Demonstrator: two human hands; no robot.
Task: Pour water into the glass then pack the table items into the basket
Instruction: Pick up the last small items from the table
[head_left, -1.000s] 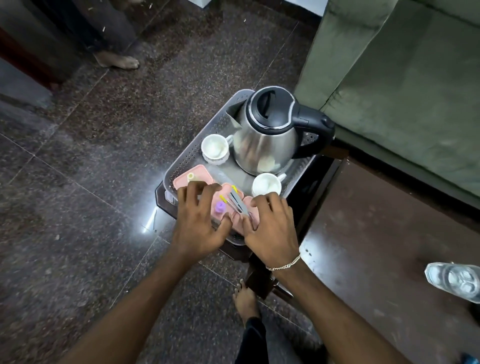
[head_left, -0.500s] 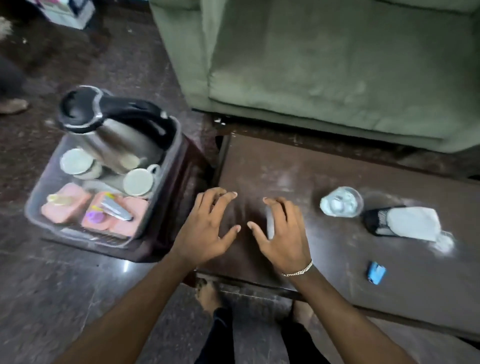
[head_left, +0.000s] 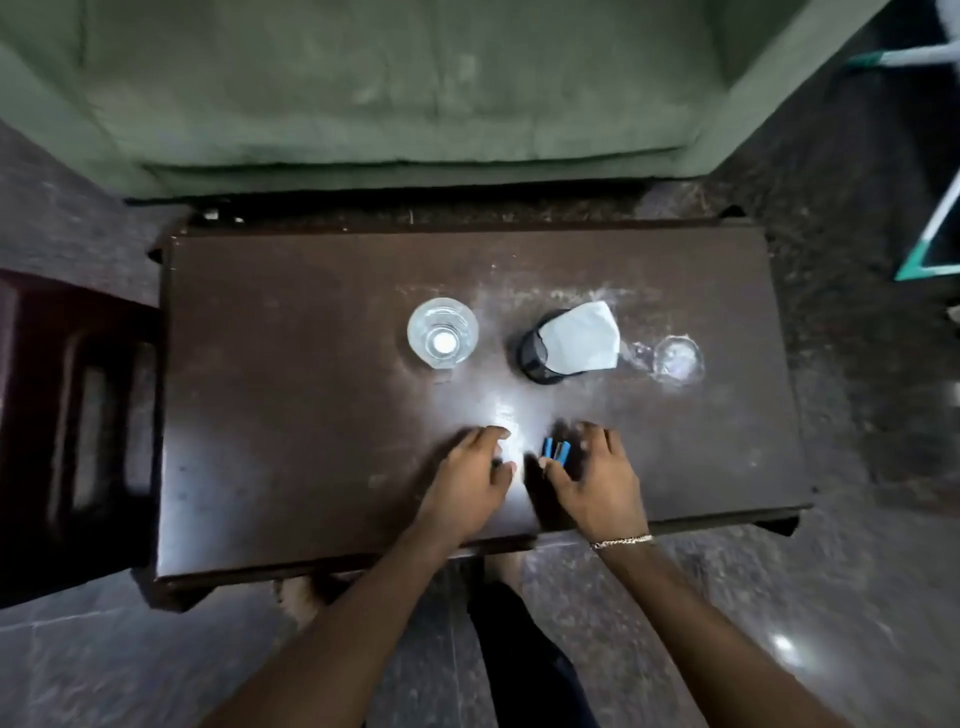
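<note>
A clear glass (head_left: 442, 332) holding water stands upright at the middle back of the dark wooden table (head_left: 291, 395). A small blue object (head_left: 556, 450) lies near the table's front edge. My right hand (head_left: 597, 483) hovers over it, fingers spread, with the blue object in the gap between thumb and forefinger. My left hand (head_left: 467, 480) rests low on the table just left of it, fingers apart, holding nothing. Motion blurs both hands. The basket is out of view.
A black mesh holder with white tissue (head_left: 566, 340) stands right of the glass, and a small clear glass piece (head_left: 675, 358) sits further right. A dark wooden stool (head_left: 78, 415) adjoins the table's left end. A green sofa (head_left: 415, 88) is behind.
My view swung right from the basket with kettle and cups to the table. Both hands left the basket, crossed the table and now sit at the blue object.
</note>
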